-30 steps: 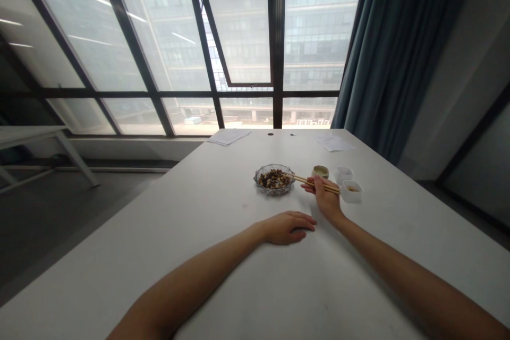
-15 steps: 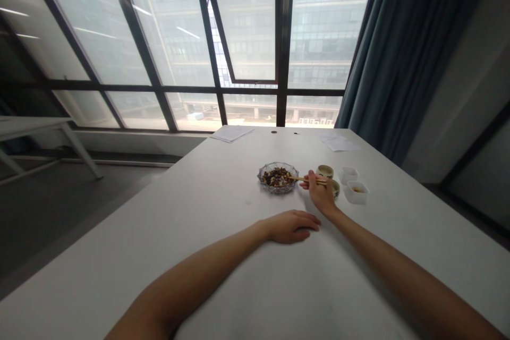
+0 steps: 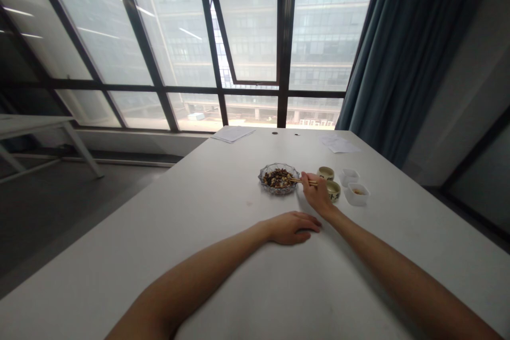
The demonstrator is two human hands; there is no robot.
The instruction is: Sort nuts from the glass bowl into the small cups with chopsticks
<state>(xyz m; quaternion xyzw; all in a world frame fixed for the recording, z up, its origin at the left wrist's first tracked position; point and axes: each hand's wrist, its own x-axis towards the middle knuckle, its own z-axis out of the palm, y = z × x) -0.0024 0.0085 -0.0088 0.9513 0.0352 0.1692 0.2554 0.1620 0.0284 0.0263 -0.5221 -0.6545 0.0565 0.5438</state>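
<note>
My right hand is shut on a pair of wooden chopsticks, and their tips reach the near right rim of a cut-glass bowl. The bowl holds a dark mix of small pieces; what they are is too small to tell. Just behind my right hand stand two small ceramic cups, the nearer one partly hidden by my fingers. My left hand lies on the white table in front of the bowl, touching only the tabletop.
Two small white square dishes stand right of the cups, one with a little tan food. Papers lie at the far edge of the table. A blue curtain hangs right of the tall window; a side table stands at left.
My right hand has moved left, away from the white dishes, uncovering the nearer cup. The chopsticks now look shorter, with their tips at the bowl's rim. My left hand has barely moved.
</note>
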